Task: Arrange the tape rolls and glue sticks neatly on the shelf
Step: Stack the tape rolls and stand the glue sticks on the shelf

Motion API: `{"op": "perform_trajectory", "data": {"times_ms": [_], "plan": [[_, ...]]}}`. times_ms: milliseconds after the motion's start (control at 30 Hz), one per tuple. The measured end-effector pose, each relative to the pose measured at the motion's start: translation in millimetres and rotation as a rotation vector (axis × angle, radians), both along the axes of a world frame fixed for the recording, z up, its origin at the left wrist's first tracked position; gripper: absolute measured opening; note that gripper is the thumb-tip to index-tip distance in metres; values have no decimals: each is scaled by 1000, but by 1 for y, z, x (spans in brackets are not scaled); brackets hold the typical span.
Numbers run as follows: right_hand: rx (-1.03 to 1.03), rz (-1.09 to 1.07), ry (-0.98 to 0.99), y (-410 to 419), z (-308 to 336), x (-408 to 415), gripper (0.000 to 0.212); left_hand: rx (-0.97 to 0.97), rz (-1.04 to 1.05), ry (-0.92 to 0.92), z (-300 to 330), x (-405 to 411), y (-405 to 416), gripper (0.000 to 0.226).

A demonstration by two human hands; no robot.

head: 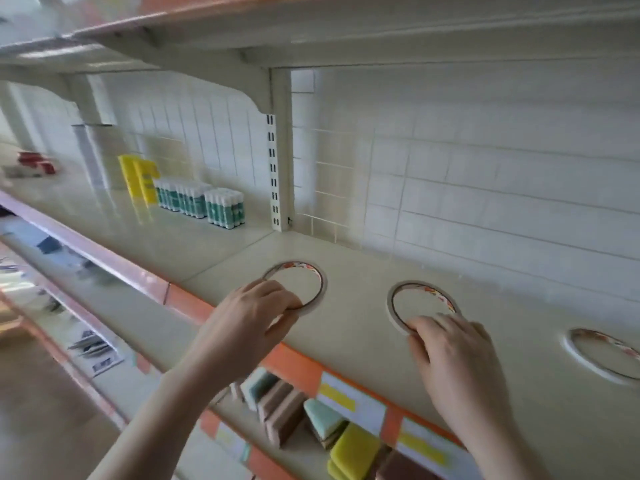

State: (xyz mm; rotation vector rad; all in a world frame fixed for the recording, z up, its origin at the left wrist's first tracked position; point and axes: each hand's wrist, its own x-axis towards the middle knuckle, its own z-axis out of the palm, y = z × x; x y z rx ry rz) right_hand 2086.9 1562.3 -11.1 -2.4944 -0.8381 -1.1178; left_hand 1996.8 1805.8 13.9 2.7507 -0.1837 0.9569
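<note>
Three thin tape rolls lie flat on the cream shelf (363, 258). My left hand (249, 320) pinches the near rim of the left tape roll (320, 282). Fingertips of my right hand (453, 358) curl over the near rim of the middle tape roll (396, 299). The right tape roll (588, 365) lies untouched near the frame's edge. Two blocks of white and green glue sticks (201, 202) stand upright at the back left of the shelf.
Yellow packs (138, 178) stand left of the glue sticks, red items (36, 162) further left. A slotted upright post (277, 168) divides the back wall. The shelf's orange front edge (294, 365) has price labels. Coloured sponges (311, 417) fill the shelf below.
</note>
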Motion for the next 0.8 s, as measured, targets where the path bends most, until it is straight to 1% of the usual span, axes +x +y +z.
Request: {"op": "perform_trajectory", "data": {"times_ms": [100,233,367,500,633,800], "plan": [[43,25,12,88,1,-13,9,0,56,-2,6,-21,88,24],[53,35,42,189,8,-23,7,24,123,10,16,-45,188,26],[74,59,34,272,20,-22,5,-26,174,14,16,-59,269,26],[92,121,51,352,26,-9,17,-49,218,-7,9,-57,348,28],[101,161,62,434,24,11,19,-31,234,-21,10,-39,426,25],[124,161,62,537,32,48,21,-13,220,-43,19,3,533,25]]}}
